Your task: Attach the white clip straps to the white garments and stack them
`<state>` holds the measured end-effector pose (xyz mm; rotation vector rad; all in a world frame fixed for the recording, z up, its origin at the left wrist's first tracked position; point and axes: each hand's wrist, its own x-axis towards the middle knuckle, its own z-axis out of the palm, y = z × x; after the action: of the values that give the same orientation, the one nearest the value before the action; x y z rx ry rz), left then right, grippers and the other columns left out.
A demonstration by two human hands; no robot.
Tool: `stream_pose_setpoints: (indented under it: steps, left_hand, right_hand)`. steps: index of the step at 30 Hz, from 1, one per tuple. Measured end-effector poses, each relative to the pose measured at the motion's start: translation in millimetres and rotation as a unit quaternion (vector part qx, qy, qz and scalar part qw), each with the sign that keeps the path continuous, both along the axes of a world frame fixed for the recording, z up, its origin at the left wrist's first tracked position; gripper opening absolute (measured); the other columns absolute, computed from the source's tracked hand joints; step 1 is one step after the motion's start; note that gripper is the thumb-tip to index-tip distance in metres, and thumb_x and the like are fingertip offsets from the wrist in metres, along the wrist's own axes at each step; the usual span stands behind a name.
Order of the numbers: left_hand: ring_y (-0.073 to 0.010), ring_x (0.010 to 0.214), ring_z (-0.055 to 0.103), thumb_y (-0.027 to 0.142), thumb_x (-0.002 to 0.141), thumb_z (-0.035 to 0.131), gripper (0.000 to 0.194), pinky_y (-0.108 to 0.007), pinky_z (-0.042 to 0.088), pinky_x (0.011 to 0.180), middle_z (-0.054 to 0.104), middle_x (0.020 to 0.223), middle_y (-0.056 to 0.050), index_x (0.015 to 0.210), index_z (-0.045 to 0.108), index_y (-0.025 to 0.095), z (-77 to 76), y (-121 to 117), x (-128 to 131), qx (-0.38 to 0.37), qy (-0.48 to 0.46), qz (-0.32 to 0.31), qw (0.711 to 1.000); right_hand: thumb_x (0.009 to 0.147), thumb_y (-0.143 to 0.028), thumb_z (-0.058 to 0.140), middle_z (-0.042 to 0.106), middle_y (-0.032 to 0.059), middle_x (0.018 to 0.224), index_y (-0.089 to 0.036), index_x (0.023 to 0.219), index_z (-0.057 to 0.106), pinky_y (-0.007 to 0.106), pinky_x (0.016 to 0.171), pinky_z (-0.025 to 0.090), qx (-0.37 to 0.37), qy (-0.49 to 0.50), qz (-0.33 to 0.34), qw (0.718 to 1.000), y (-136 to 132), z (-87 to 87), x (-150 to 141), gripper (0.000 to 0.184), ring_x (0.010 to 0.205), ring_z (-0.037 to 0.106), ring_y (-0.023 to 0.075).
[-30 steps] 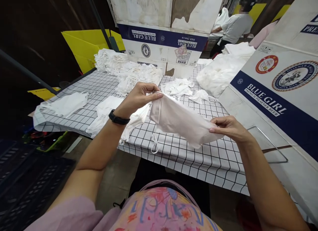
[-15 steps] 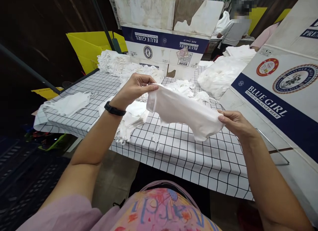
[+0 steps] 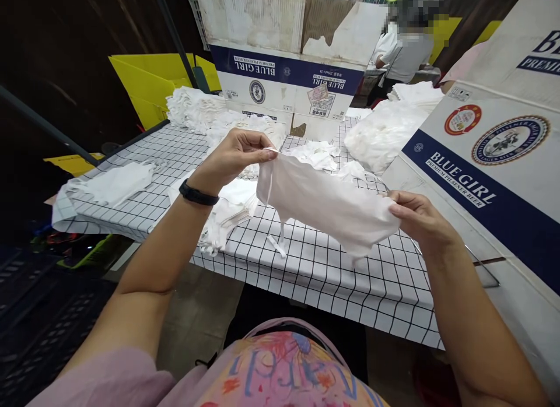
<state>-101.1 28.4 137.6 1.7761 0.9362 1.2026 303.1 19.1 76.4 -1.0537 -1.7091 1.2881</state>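
A small thin white cloth garment (image 3: 324, 197) is stretched between my hands above the checked table; its exact kind is unclear. My left hand (image 3: 238, 156) pinches its upper left corner between thumb and fingers. At the lower right end, my right hand (image 3: 422, 220) grips the other corner. The cloth slopes down to the right, and a narrow strip (image 3: 276, 245) shows under its left side. Beneath my left wrist lies a stack of similar white pieces (image 3: 230, 214), partly hidden by my forearm.
Upright cartons stand at the back (image 3: 286, 63) and right (image 3: 490, 150). More white cloth piles (image 3: 195, 106) and a plastic-wrapped heap (image 3: 380, 130) lie on the checked tablecloth (image 3: 315, 267). A single white piece (image 3: 114, 182) rests at left. Another person (image 3: 406, 54) works beyond.
The garment is spread a little wider and turned slightly, its lower edge hanging lower. My right hand has shifted slightly right; both hands keep their hold. The view has moved a little.
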Motion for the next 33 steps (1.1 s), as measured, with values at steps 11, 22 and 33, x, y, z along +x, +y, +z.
stream_pose_setpoints:
  steps: [11, 22, 33]
  left_hand:
    - [-0.0102, 0.070, 0.063, 0.040, 0.079, 0.086, 0.030, -0.023, 0.048, 0.065, 0.072, 0.073, -0.006, 0.076, 0.078, 0.011, -5.1, -7, 90, -0.076, 0.064, -0.177, 0.979]
    - [-0.0096, 0.067, 0.060, 0.041, 0.075, 0.090, 0.040, -0.021, 0.042, 0.059, 0.067, 0.075, -0.001, 0.094, 0.067, 0.013, -21.6, 3, 97, -0.174, 0.002, -0.260, 0.950]
    - [-0.0060, 0.058, 0.041, 0.046, 0.080, 0.084, 0.042, -0.022, 0.028, 0.053, 0.048, 0.063, 0.003, 0.065, 0.063, 0.013, -38.0, 5, 49, -0.157, 0.071, -0.238, 0.956]
  right_hand:
    - [0.093, -0.053, 0.070, 0.069, 0.0072, 0.136, -0.034, 0.152, 0.048, 0.052, 0.108, 0.048, 0.228, -0.157, 0.061, 0.959, -4, 11.2, -70, 0.067, 0.129, 0.062, 0.0316]
    - [0.081, -0.057, 0.081, 0.068, 0.0043, 0.077, -0.020, 0.084, 0.077, 0.027, 0.053, 0.043, 0.050, -0.049, 0.011, 0.998, -8, 38.1, -65, 0.037, 0.066, 0.059, 0.0164]
    - [0.059, -0.042, 0.091, 0.062, 0.0006, 0.066, -0.023, 0.068, 0.070, 0.026, 0.058, 0.051, -0.052, 0.136, -0.087, 0.985, 5, 56.5, -6, 0.030, 0.060, 0.058, 0.0139]
